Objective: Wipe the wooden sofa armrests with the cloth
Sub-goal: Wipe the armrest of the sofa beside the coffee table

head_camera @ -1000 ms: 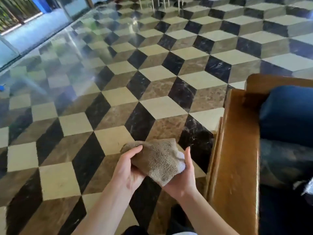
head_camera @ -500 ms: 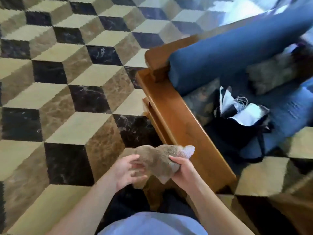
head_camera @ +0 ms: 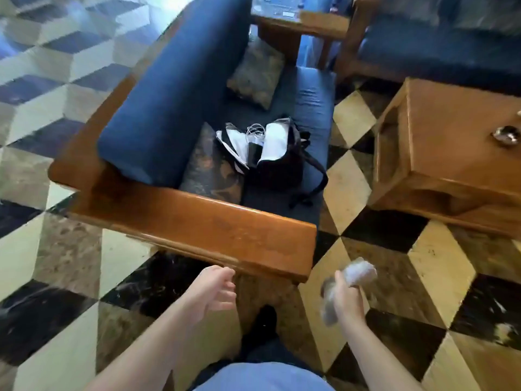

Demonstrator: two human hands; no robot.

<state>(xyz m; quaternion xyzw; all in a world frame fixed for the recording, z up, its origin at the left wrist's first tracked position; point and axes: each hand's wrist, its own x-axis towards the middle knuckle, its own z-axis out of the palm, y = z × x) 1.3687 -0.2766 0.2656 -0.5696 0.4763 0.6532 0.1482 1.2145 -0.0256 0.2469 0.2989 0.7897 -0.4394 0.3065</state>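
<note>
Wooden armrest (head_camera: 197, 221) now lies just ahead of both hands. Cloth (head_camera: 349, 289), held two-handed a moment ago, is bunched in my right hand (head_camera: 345, 299) alone; left hand (head_camera: 211, 292) is loosely spread and bare. Wiping not yet started, I judge.

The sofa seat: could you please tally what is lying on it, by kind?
Patterned cushions: 2, one by the armrest, one further back
Black bag, open: 1
Total: 3

The cloth is off the seat, in the right hand; the left hand is empty.
</note>
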